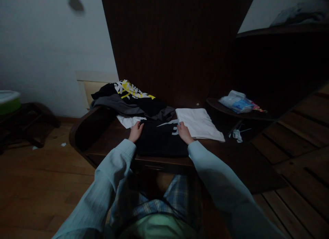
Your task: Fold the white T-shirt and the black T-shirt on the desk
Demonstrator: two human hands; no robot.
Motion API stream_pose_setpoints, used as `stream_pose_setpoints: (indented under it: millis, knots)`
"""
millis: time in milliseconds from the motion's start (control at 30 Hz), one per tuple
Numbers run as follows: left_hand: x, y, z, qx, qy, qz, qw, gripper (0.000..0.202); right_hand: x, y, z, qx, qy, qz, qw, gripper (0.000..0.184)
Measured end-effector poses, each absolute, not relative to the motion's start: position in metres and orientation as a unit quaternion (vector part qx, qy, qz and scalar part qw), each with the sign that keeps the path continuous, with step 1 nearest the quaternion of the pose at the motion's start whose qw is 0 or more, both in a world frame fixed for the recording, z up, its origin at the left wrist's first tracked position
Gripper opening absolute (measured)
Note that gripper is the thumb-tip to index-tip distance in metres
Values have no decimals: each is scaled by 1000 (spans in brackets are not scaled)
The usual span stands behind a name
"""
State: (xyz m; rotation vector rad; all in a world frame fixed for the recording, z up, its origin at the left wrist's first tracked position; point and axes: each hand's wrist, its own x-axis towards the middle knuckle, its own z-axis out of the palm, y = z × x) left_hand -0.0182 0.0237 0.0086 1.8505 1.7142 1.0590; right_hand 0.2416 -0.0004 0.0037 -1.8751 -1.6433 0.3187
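A black garment with a white print (160, 141) lies folded on the dark wooden table (108, 144) in front of me. My left hand (135, 131) rests on its left edge, fingers curled over the cloth. My right hand (183, 132) presses on its right edge beside the white print, fingers bent onto the fabric. A folded white garment (199, 124) lies just right of my right hand. Behind, a pile of black, grey and yellow-printed clothes (131, 98) is heaped at the back left.
A tall dark wooden headboard or cabinet (174, 43) rises behind the table. A side shelf at the right holds a plastic bag with blue contents (238, 102). A green and white container (9, 100) sits at the far left. Wooden floor surrounds the table.
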Motion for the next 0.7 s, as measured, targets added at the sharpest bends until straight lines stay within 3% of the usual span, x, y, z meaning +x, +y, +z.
stream_pose_setpoints:
  millis: [267,400,567,700]
  knots:
    - [-22,27,2,654,590,397,259,18,244,11,-7,-694,-608,120,367,6]
    - [-22,30,0,644,596,413,245,19,241,10,-5,-700,-595,133,373,11]
    - [-19,26,1,663,588,414,208,36,239,0,-2,-708,-580,128,382,21]
    - [-18,27,2,688,573,398,199,35,238,-6,0,-695,-593,129,386,21]
